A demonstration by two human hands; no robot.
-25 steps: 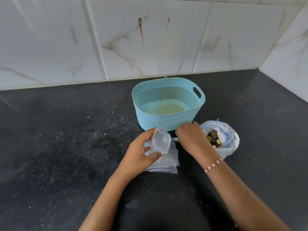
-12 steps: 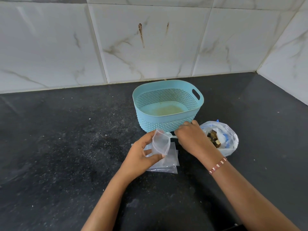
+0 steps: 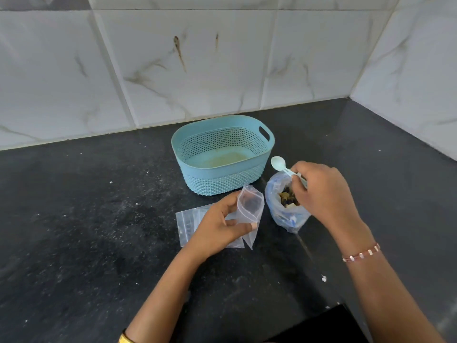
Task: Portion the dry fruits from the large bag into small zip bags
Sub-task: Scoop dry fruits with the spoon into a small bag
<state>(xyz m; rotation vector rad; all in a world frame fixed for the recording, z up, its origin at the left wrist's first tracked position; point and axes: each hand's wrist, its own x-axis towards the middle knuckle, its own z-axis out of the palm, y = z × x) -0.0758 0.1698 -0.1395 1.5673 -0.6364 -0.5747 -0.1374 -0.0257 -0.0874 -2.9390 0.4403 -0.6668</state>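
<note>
Pinching a small zip bag (image 3: 249, 206) upright with its mouth open, your left hand (image 3: 217, 227) hovers over the spare zip bags (image 3: 190, 222) on the desk. Your right hand (image 3: 321, 191) has its grip curled round a pale blue spoon (image 3: 284, 168), bowl up, above the large bag (image 3: 284, 211) of dry fruits (image 3: 288, 198) beside the basket (image 3: 222, 154). Scooping one-handed could tip that floppy bag, spilling fruit; an overfull spoon may miss the narrow mouth.

Spoon (image 3: 284, 168) handle hidden in right hand (image 3: 321, 191) (fruits partly covered)
</note>
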